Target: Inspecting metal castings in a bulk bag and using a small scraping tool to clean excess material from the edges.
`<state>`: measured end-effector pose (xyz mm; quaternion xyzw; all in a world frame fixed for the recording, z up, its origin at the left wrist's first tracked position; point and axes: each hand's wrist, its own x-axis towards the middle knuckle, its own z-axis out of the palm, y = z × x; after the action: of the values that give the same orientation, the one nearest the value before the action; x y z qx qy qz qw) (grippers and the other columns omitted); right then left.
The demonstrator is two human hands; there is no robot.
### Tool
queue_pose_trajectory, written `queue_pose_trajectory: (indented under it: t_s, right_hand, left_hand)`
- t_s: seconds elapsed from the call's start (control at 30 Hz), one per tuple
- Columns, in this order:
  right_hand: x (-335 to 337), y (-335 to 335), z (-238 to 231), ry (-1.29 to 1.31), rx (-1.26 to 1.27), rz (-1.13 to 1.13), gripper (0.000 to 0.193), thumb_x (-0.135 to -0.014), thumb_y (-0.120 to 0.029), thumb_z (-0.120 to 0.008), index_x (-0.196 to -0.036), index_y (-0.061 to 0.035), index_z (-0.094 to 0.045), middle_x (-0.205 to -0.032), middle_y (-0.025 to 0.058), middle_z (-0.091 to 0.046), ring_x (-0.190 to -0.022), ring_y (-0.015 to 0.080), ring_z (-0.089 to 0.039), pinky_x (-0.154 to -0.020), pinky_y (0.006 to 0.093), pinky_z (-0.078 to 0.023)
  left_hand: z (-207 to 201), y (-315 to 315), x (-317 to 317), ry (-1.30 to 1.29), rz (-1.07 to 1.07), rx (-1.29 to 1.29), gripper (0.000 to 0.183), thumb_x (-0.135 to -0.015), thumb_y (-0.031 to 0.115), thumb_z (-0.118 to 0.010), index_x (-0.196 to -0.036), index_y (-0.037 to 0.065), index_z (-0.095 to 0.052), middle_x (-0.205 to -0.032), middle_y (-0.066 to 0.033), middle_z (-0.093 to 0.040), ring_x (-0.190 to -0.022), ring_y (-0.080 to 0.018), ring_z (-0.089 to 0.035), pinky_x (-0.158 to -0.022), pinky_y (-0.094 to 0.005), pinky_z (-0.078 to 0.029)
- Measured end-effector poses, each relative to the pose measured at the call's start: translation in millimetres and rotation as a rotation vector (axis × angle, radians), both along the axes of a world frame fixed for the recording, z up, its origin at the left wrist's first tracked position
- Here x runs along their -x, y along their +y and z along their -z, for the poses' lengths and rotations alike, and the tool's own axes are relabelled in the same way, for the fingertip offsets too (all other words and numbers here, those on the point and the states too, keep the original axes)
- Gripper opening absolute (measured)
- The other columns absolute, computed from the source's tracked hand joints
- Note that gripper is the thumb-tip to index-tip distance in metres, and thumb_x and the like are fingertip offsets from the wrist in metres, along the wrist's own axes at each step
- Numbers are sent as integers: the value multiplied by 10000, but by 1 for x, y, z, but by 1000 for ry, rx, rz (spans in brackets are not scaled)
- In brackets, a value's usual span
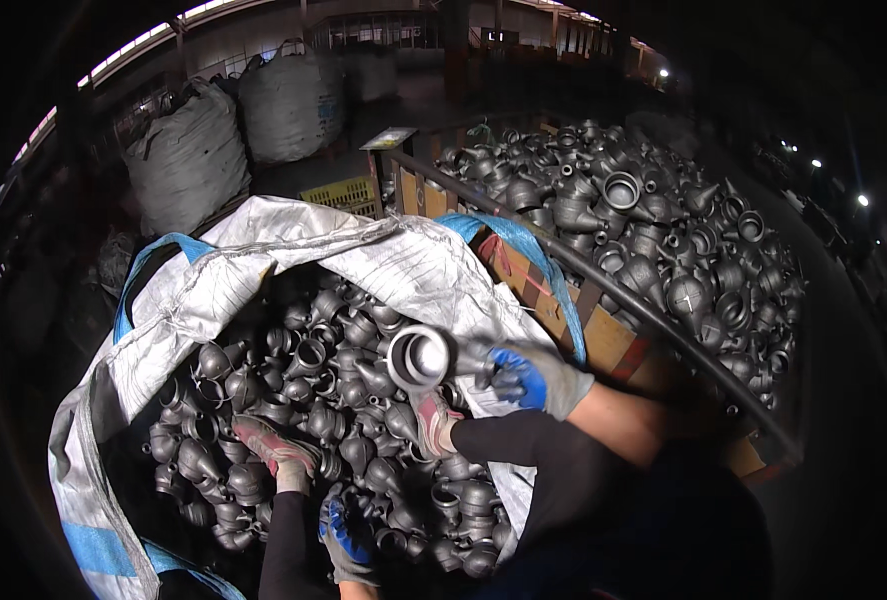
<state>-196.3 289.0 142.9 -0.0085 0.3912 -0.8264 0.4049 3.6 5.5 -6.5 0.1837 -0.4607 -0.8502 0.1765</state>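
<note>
My right hand, in a grey glove with blue coating, is closed around the narrow end of a grey metal pipe fitting. The fitting's wide, round mouth faces up and its neck is blurred. Low in the view, my left hand, gloved alike, hangs over the loose fittings with fingers extended and nothing visibly held. Many such bulb-shaped fittings fill a large white bulk bag with blue straps. My feet in pinkish shoes stand on the fittings inside it.
Beyond the bag's right side, a dark metal rail tops a crate with brown panels. A heap of similar fittings fills the crate. Full white bulk bags and a yellow plastic crate stand behind.
</note>
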Motion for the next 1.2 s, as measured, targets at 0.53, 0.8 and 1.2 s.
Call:
queue_pose_trajectory:
  t_s: [0.53,0.8,1.2]
  right_hand:
    - [176,-21,-40,717,-282,153,328,-924,-232,-497,-1138,11,-548,-920,81,-646,-444,22,-386,-378,161,-317]
    - [98,-161,143,981,-1103,-263,362,-772,-233,-683,-1049,-8,-621,-888,142,-661,-789,200,-631,-730,307,-500]
    - [162,-273,219,1283,-1670,-268,402,-739,-289,-692,-1043,-34,-630,-1043,199,-633,-996,342,-608,-842,416,-498]
  left_hand:
    - [-22,7,1,-98,0,-161,305,-937,146,-472,-1202,-3,-495,-1010,-90,-598,-856,-162,-593,-767,-299,-508]
    - [-32,2,1,-122,-65,-368,304,-928,88,-508,-1211,-13,-458,-950,-98,-567,-734,-123,-535,-583,-235,-459]
    - [-24,-3,0,-224,-12,-232,335,-945,156,-485,-1228,-23,-487,-1102,-109,-583,-934,-153,-590,-820,-289,-485]
